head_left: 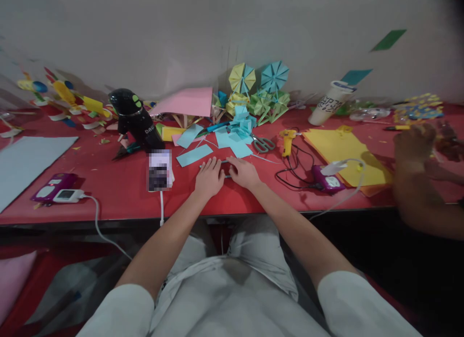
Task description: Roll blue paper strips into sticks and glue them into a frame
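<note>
My left hand (211, 176) lies on the red table with its fingers stretched forward. Beside it my right hand (243, 172) rests with its fingers out, the two hands almost meeting. Thin blue edges of what looks like paper (227, 176) show between and under them; most of that piece is covered. Just beyond my fingers are a loose blue paper strip (195, 155), further blue paper pieces (239, 146) and a pair of scissors (263, 144). A pile of folded blue paper (242, 124) sits behind these.
Folded paper wheels (274, 76) lean at the wall. A black bottle (136, 119) and a phone (159, 170) stand left. To the right are a yellow glue gun (288, 142), purple power socket (328, 180), yellow paper sheets (348, 155), a tilted cup (330, 102) and another person's arm (416, 177).
</note>
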Motion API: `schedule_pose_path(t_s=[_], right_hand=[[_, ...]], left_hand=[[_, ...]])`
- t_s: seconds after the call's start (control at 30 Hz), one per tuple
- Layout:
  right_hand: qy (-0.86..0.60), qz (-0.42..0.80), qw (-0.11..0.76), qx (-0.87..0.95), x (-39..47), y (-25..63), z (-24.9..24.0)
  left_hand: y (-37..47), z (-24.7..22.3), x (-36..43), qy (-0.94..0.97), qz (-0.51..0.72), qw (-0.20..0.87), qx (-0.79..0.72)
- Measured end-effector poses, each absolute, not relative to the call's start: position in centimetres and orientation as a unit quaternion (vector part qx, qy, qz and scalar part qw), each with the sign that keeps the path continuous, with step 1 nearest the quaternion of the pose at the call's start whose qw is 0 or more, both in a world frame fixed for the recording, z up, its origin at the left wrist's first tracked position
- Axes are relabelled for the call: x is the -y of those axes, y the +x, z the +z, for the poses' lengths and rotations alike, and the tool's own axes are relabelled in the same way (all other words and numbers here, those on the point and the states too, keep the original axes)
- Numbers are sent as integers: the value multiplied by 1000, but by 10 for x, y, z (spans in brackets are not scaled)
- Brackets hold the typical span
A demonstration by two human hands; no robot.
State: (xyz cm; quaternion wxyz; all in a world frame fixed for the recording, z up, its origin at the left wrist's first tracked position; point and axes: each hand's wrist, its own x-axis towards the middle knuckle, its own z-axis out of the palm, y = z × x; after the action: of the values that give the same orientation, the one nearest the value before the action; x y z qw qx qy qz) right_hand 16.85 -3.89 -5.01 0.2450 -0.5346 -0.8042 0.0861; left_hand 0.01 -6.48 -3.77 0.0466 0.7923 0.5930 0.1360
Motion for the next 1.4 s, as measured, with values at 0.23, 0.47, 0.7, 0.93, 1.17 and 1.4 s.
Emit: schedule_pose_path(t_s=[0.23, 0.47, 0.7, 0.93, 1.17, 1.4], right_hand=[[-535, 84, 236, 807, 40, 168, -48], [-539, 79, 235, 805, 39, 168, -50], [-532, 72, 251, 805, 38, 169, -52], [-548, 72, 240, 798, 39, 168, -51], [-548, 70, 242, 798, 39, 168, -52], [-547, 79, 244, 797, 39, 169, -51]], left_hand=[[0, -37, 65, 794, 133, 44, -592], [0, -40, 64, 794, 138, 34, -592], [0, -38, 66, 792, 135, 31, -594], [0, -40, 67, 791, 144, 23, -594], [1, -36, 68, 794, 137, 25, -592], [2, -36, 68, 789, 131, 31, -600]])
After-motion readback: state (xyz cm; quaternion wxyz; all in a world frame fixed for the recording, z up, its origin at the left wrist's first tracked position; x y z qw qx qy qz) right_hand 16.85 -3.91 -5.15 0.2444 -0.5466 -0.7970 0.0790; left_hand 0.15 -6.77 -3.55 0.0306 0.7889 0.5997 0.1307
